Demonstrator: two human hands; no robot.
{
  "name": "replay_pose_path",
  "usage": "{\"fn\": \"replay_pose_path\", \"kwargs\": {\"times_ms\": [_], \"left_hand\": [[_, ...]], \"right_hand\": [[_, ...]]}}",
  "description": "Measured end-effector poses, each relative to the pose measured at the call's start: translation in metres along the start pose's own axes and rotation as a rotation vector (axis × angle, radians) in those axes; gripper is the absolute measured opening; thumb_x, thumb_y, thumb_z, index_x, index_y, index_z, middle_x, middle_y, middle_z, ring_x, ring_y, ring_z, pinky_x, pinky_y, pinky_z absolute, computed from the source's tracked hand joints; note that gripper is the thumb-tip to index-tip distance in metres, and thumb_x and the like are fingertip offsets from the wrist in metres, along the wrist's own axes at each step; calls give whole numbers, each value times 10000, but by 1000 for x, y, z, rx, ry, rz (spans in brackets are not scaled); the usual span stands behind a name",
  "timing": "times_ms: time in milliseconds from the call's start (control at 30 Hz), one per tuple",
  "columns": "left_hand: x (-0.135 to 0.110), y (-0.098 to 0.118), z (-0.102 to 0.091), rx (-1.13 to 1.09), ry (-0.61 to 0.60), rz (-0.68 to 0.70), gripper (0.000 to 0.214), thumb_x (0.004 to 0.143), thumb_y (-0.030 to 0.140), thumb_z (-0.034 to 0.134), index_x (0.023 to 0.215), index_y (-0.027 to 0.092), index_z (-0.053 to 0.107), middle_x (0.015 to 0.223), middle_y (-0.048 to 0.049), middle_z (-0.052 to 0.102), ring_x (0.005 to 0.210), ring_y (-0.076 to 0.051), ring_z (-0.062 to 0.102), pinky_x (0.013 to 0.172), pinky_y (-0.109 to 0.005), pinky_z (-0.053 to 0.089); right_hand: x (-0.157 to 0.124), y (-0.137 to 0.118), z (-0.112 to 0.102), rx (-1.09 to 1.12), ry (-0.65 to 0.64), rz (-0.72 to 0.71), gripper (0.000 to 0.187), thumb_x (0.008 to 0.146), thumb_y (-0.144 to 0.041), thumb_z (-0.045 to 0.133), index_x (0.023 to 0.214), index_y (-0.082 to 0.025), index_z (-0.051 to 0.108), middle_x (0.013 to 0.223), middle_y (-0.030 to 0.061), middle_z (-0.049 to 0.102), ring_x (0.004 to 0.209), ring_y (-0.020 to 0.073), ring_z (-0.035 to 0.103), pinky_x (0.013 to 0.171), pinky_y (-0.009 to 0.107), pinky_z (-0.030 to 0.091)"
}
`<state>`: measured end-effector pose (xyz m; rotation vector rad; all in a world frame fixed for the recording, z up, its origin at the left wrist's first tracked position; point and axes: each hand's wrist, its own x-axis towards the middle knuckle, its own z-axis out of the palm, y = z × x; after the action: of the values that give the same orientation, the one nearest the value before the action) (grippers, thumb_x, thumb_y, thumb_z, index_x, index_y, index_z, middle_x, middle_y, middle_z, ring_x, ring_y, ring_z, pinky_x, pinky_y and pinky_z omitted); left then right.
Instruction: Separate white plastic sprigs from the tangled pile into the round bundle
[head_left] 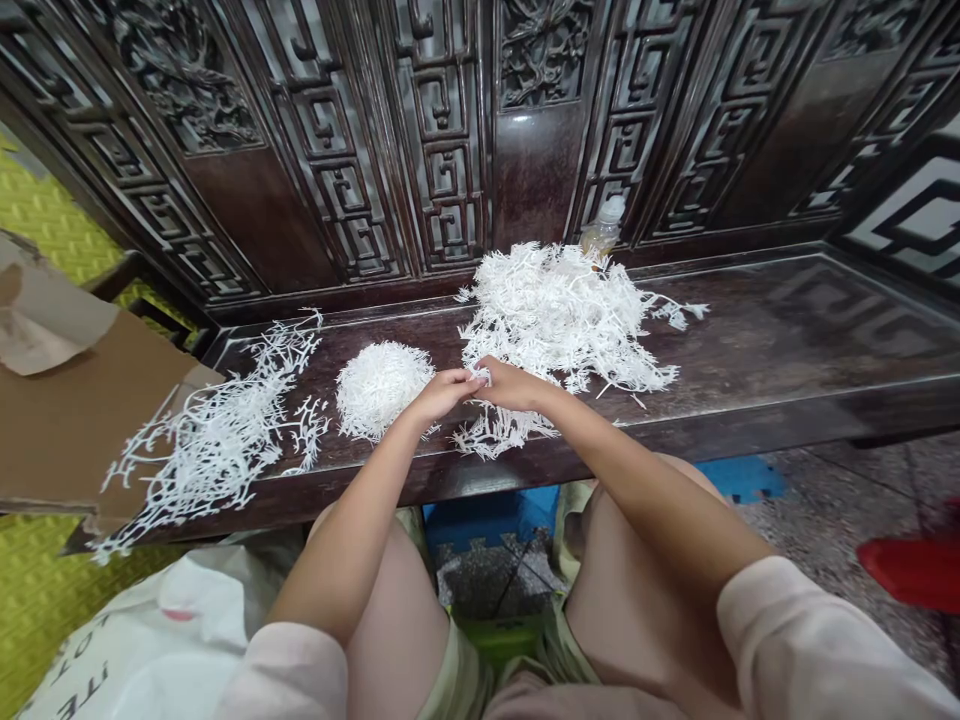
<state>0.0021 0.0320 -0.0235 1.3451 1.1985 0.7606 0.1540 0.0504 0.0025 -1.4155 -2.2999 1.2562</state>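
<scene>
My left hand [442, 392] and my right hand [511, 385] meet over the dark wooden bench [787, 345], fingers pinched together on a white plastic sprue piece [495, 430] that hangs down toward the bench's front edge. Just left of my left hand sits a rounded heap of small white pieces [381, 388]. Behind my right hand lies a big loose pile of white branched sprues [559, 315].
Stripped white sprue frames [217, 440] spread over the bench's left end. A cardboard box [67, 400] stands at the left, a white printed bag [142, 650] below it. A plastic bottle [604, 228] stands against the carved backrest. A red object [915, 570] lies on the floor.
</scene>
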Motion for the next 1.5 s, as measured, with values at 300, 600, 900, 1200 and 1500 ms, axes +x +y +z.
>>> {"fn": "replay_pose_path", "kwargs": {"times_ms": [300,600,900,1200,1500], "left_hand": [[3,4,-2,63,333,0,223,724,332,454,754,158,590,731,-22,585,641,-115,503,619,-244,371],[-6,-34,-88,796,765,-291,237,713,279,465,891,238,616,949,-53,586,879,-211,524,739,-319,372],[2,-44,-77,1035,757,-330,219,747,308,448,855,244,627,960,-74,563,906,-230,514,736,-345,375],[-1,-35,-91,763,893,-262,190,676,303,484,753,221,637,886,-41,585,812,-191,540,717,-298,397],[-9,-37,-111,482,939,-286,226,642,317,456,738,180,607,806,-39,632,756,-184,547,666,-280,401]], "right_hand": [[8,0,-3,-18,203,118,549,724,-459,467,1148,-121,386,991,131,558,837,207,535,683,294,393],[9,8,-4,-82,210,118,494,742,-435,457,1126,-124,437,1038,143,552,883,218,534,723,298,393],[6,5,-4,-54,179,112,544,742,-460,447,1169,-125,407,1057,154,542,872,222,536,713,311,396],[7,5,-3,-79,186,98,494,746,-436,442,1127,-122,432,992,139,569,829,216,543,691,302,397],[3,-1,-3,-68,147,111,520,761,-431,438,1175,-116,408,1074,159,540,932,230,522,752,313,388]]}}
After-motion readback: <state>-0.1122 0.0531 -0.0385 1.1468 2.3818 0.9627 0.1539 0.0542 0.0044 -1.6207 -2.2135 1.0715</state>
